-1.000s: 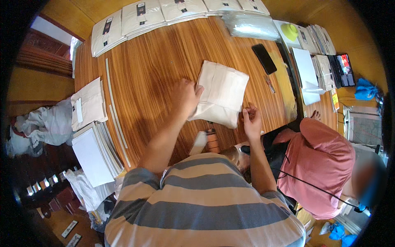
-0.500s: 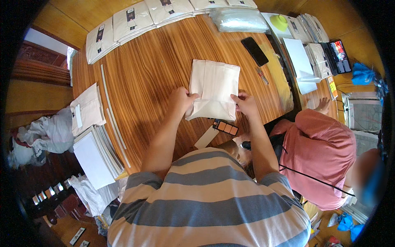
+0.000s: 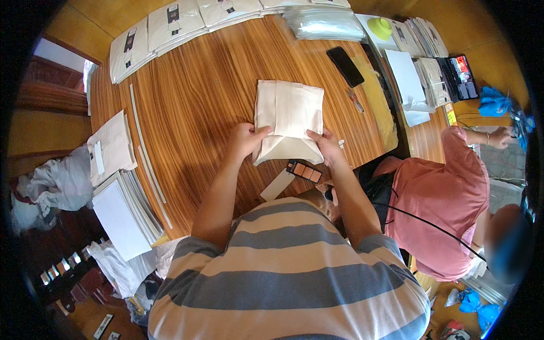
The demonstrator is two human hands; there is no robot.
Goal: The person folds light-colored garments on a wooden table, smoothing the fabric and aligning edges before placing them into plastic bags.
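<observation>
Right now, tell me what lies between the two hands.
The folded cream cloth: the left hand holds its left edge, the right hand its right edge. This shows in the head view.

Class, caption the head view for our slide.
Left hand and right hand grip a folded cream cloth at a wood-grain table.

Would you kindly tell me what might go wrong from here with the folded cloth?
The folded cloth could crease if the left hand and right hand, holding opposite sides, pull unevenly. The dark item with orange-brown squares lies right by the cloth's near edge, so a small shift might nudge it. The pale strip reaches close to the striped shirt and might be brushed aside.
</observation>
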